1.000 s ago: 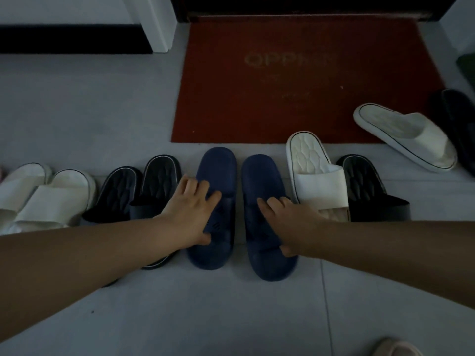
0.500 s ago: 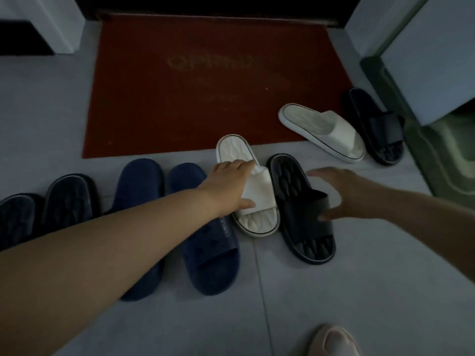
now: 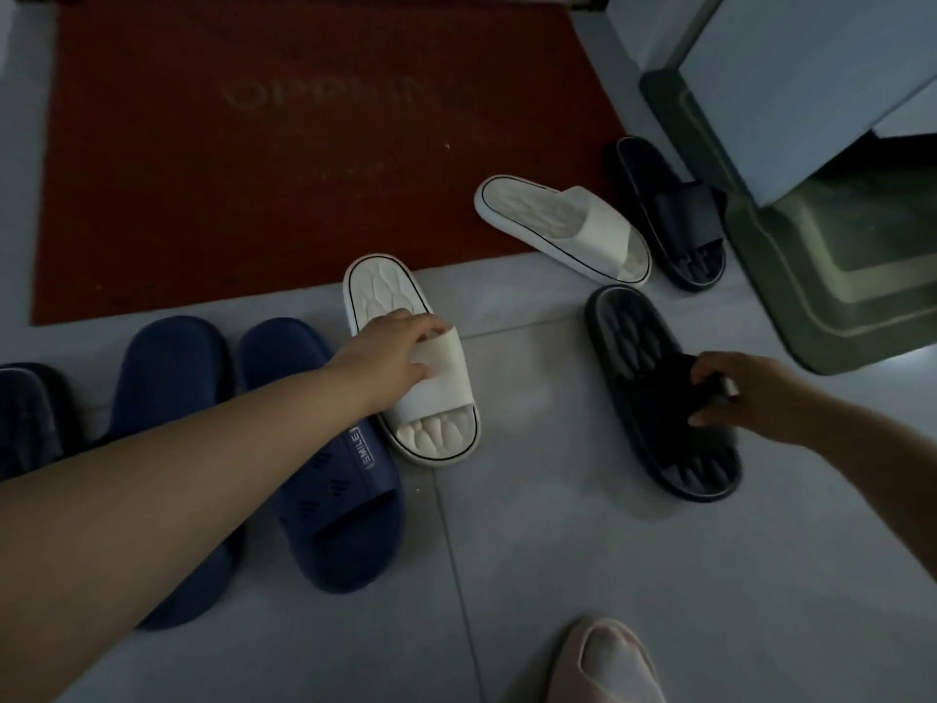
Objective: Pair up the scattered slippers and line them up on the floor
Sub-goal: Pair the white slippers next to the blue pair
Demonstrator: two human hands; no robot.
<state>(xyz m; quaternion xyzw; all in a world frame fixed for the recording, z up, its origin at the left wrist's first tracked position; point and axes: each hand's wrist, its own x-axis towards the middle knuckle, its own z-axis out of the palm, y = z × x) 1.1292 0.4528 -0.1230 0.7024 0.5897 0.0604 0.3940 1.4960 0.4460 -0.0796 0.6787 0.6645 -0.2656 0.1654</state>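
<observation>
Holding a slipper in each hand, the person reaches down to the floor (image 3: 557, 540). The left hand (image 3: 400, 347) has its fingers curled over the wide strap of a white slipper (image 3: 383, 291), with the thumb on top of the strap. This slipper has a thin dark line round its edge and bumpy lines inside. Its heel end sits right at the edge of the red mat (image 3: 279, 144). Its side lies close against the nearer blue slipper (image 3: 324, 499), which has the word SMILE on its strap.

The right hand (image 3: 745, 398) has its fingers curled round the strap of a black slipper (image 3: 634, 342). This one lies tilted on the gray tiles, well apart from the white one. There is bare floor between the two, and more bare floor nearer the person.

The other blue slipper (image 3: 167, 378) lies beside its partner. More dark slippers (image 3: 25, 413) sit at the left edge of the view.

A second white slipper (image 3: 563, 230) lies tilted at the corner of the mat. Just beside it is a second black slipper (image 3: 669, 210), close to a green plastic thing (image 3: 836, 276) on the right. That green thing takes up the right side near the black slippers. A foot in a pale slipper (image 3: 608, 662) shows at the bottom.
</observation>
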